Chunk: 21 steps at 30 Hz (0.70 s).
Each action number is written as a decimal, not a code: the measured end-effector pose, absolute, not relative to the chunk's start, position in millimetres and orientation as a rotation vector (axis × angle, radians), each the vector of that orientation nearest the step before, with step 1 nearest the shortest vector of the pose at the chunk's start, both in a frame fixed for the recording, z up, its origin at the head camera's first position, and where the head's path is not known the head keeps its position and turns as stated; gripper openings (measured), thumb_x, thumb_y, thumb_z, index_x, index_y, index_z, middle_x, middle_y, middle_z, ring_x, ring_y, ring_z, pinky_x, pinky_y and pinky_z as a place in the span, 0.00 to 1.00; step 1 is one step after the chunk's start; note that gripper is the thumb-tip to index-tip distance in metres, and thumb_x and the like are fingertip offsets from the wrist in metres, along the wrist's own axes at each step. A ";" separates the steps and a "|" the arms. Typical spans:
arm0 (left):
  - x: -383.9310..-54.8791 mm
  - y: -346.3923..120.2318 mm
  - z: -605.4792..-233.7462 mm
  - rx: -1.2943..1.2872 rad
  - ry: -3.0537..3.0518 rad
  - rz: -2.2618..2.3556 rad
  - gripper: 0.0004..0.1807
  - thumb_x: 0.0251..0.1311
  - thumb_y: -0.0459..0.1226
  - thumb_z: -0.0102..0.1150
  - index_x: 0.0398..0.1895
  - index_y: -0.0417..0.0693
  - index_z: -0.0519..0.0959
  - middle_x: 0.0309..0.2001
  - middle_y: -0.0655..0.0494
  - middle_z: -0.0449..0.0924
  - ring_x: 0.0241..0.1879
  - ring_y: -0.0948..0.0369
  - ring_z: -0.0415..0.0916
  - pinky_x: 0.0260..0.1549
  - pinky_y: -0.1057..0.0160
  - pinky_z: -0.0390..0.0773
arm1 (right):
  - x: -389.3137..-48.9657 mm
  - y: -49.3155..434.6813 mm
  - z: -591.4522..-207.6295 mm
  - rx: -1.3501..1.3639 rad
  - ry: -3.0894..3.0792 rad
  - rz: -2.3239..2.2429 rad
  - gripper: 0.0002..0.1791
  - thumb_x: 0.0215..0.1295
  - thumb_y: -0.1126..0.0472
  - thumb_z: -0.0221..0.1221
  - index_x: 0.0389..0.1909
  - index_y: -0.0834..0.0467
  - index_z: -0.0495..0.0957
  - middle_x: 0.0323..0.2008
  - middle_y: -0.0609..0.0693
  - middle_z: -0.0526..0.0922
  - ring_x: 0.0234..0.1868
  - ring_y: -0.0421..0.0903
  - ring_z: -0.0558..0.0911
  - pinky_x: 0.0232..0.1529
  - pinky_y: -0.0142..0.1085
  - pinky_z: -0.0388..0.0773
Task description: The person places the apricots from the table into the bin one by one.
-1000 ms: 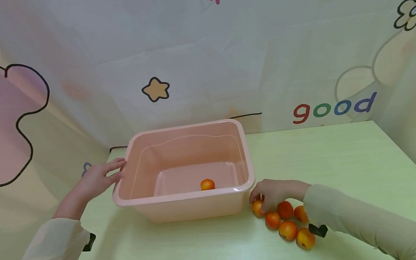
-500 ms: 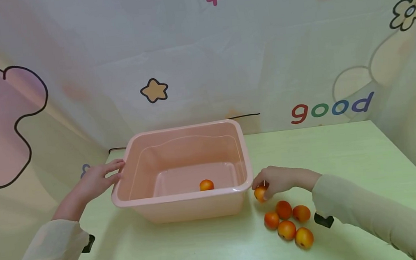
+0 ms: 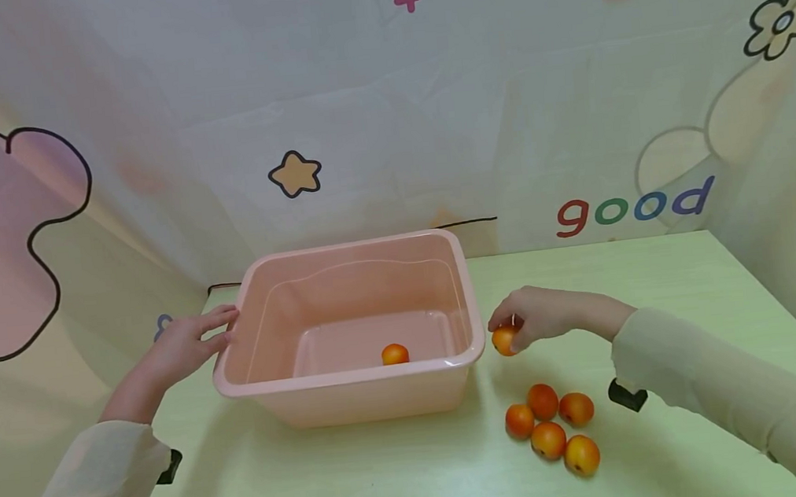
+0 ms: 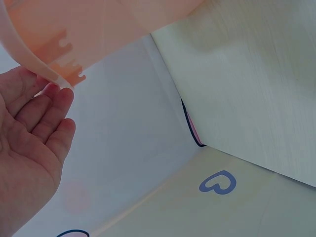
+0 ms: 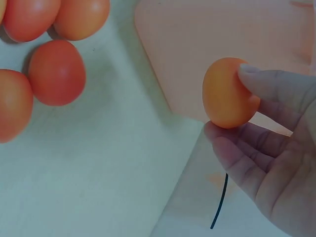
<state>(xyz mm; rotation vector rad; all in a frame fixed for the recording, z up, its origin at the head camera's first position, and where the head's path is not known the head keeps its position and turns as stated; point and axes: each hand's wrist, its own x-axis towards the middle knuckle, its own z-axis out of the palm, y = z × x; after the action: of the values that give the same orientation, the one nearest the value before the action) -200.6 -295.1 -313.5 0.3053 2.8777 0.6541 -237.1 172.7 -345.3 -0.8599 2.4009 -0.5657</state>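
Note:
My right hand pinches a small round orange fruit between thumb and fingers. It holds the fruit just to the right of the pink plastic basin, near the rim's front right corner. My left hand touches the basin's left rim with loosely bent fingers. In the left wrist view, its fingertips lie under the lip of the rim. Inside the basin one orange fruit lies on the bottom, partly hidden by the front rim. Several more red-orange fruits sit in a cluster on the table, below my right hand.
The pale green table reaches back to a printed cloth backdrop, right behind the basin. More cloth hangs along the left and right sides. A dark band is at my right sleeve.
My right hand has lifted the fruit away from the cluster, moving slightly right and toward the back. The left hand stays at the rim, and the basin has not visibly moved.

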 end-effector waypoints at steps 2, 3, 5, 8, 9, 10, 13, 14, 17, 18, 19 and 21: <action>-200.6 -295.2 -313.7 0.306 2.879 0.654 0.29 0.61 0.42 0.47 0.64 0.40 0.57 0.64 0.38 0.56 0.60 0.37 0.55 0.50 0.38 0.64 | -238.3 173.7 -342.0 -0.848 2.407 -0.561 0.16 0.51 0.65 0.60 0.43 0.59 0.77 0.32 0.46 0.79 0.33 0.43 0.73 0.36 0.32 0.76; -200.6 -295.3 -313.9 0.308 2.881 0.652 0.30 0.61 0.43 0.47 0.64 0.40 0.57 0.64 0.38 0.56 0.60 0.37 0.55 0.49 0.38 0.64 | -238.7 173.9 -340.1 -0.841 2.410 -0.557 0.15 0.52 0.65 0.60 0.43 0.58 0.77 0.32 0.46 0.79 0.33 0.43 0.73 0.36 0.32 0.76; -200.5 -295.3 -314.1 0.308 2.884 0.650 0.29 0.62 0.43 0.47 0.64 0.41 0.57 0.63 0.38 0.57 0.59 0.37 0.56 0.49 0.38 0.64 | -240.0 174.4 -335.7 -0.851 2.416 -0.549 0.15 0.52 0.66 0.60 0.43 0.58 0.78 0.31 0.46 0.79 0.33 0.43 0.73 0.36 0.32 0.76; -200.3 -295.5 -313.9 0.306 2.886 0.648 0.29 0.62 0.42 0.47 0.64 0.41 0.57 0.63 0.38 0.58 0.59 0.38 0.57 0.49 0.39 0.64 | -242.2 174.6 -328.1 -0.858 2.426 -0.535 0.14 0.52 0.66 0.59 0.42 0.57 0.78 0.30 0.46 0.78 0.32 0.43 0.73 0.35 0.31 0.75; -200.2 -295.6 -313.8 0.305 2.885 0.648 0.29 0.61 0.43 0.47 0.64 0.41 0.57 0.63 0.37 0.58 0.59 0.37 0.57 0.49 0.38 0.65 | -243.0 174.8 -325.3 -0.862 2.432 -0.528 0.14 0.52 0.66 0.59 0.41 0.57 0.78 0.30 0.46 0.78 0.32 0.43 0.73 0.35 0.32 0.75; -200.0 -295.5 -313.6 0.304 2.885 0.647 0.29 0.61 0.42 0.47 0.64 0.41 0.57 0.63 0.37 0.58 0.59 0.38 0.57 0.49 0.39 0.65 | -243.6 174.8 -322.4 -0.863 2.437 -0.524 0.13 0.52 0.66 0.59 0.41 0.57 0.78 0.30 0.46 0.78 0.32 0.43 0.73 0.35 0.32 0.75; -199.8 -295.5 -313.4 0.304 2.883 0.651 0.30 0.61 0.43 0.48 0.65 0.42 0.57 0.62 0.37 0.59 0.58 0.37 0.58 0.48 0.39 0.65 | -245.7 175.2 -313.9 -0.859 2.457 -0.512 0.14 0.53 0.65 0.59 0.42 0.57 0.78 0.31 0.46 0.78 0.33 0.43 0.74 0.35 0.32 0.76; -199.8 -295.4 -313.4 0.304 2.884 0.650 0.30 0.61 0.43 0.48 0.65 0.42 0.57 0.62 0.37 0.59 0.58 0.37 0.58 0.48 0.39 0.65 | -246.1 175.2 -310.5 -0.859 2.466 -0.507 0.14 0.53 0.65 0.59 0.43 0.57 0.78 0.31 0.46 0.78 0.33 0.43 0.74 0.36 0.32 0.76; -200.4 -296.0 -314.0 0.308 2.888 0.651 0.30 0.61 0.43 0.48 0.64 0.41 0.57 0.62 0.37 0.59 0.58 0.38 0.59 0.48 0.39 0.66 | -247.3 174.0 -300.1 -0.860 2.485 -0.485 0.14 0.53 0.65 0.59 0.43 0.58 0.77 0.31 0.47 0.78 0.33 0.43 0.74 0.36 0.32 0.76; -200.5 -296.0 -314.1 0.308 2.890 0.651 0.30 0.61 0.43 0.48 0.64 0.41 0.58 0.62 0.37 0.59 0.58 0.38 0.59 0.48 0.39 0.66 | -247.4 173.5 -296.4 -0.867 2.489 -0.478 0.14 0.53 0.65 0.59 0.43 0.58 0.77 0.31 0.47 0.78 0.33 0.43 0.74 0.36 0.32 0.76; -200.5 -296.0 -314.3 0.310 2.892 0.650 0.30 0.61 0.43 0.48 0.64 0.41 0.58 0.63 0.38 0.58 0.58 0.38 0.59 0.48 0.39 0.66 | -247.3 172.6 -292.7 -0.874 2.495 -0.472 0.14 0.53 0.65 0.59 0.43 0.58 0.77 0.31 0.47 0.78 0.33 0.44 0.74 0.36 0.32 0.76; -200.7 -296.0 -314.8 0.315 2.898 0.651 0.29 0.61 0.42 0.49 0.64 0.40 0.58 0.63 0.38 0.58 0.58 0.38 0.59 0.48 0.40 0.66 | -247.1 170.6 -285.9 -0.884 2.503 -0.468 0.13 0.53 0.65 0.59 0.42 0.59 0.77 0.30 0.47 0.78 0.32 0.44 0.74 0.35 0.32 0.76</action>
<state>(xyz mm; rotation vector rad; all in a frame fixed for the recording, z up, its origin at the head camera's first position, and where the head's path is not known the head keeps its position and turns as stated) -200.7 -296.0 -314.8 0.3154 2.8976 0.6513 -247.1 170.6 -285.9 -0.8836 2.5025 -0.4680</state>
